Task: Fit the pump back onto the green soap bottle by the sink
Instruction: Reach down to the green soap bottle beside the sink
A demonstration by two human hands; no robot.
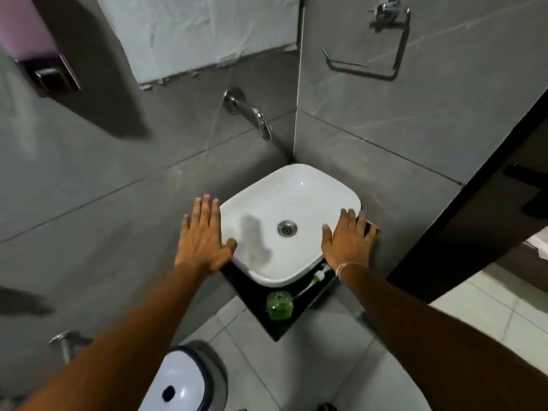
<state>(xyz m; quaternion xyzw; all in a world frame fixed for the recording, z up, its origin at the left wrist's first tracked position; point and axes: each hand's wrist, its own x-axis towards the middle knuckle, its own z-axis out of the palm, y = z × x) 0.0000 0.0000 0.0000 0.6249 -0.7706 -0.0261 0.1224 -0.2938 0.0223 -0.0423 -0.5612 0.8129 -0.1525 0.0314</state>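
Note:
A green soap bottle [279, 305] stands without its pump on the black counter [261, 295] at the near corner of the white sink [290, 203]. The white pump [318, 275] with its long tube lies on the counter just right of the bottle, along the sink's edge. My left hand [204, 235] is spread flat with fingers apart over the sink's left rim and holds nothing. Over the sink's right rim, above the pump's head, my right hand [350, 238] is also spread flat and holds nothing.
A chrome tap [252, 114] juts from the grey tiled wall above the sink. A towel ring [379, 46] hangs on the right wall. A white pedal bin [184, 381] stands on the floor below left. A dark door frame [474, 218] rises at right.

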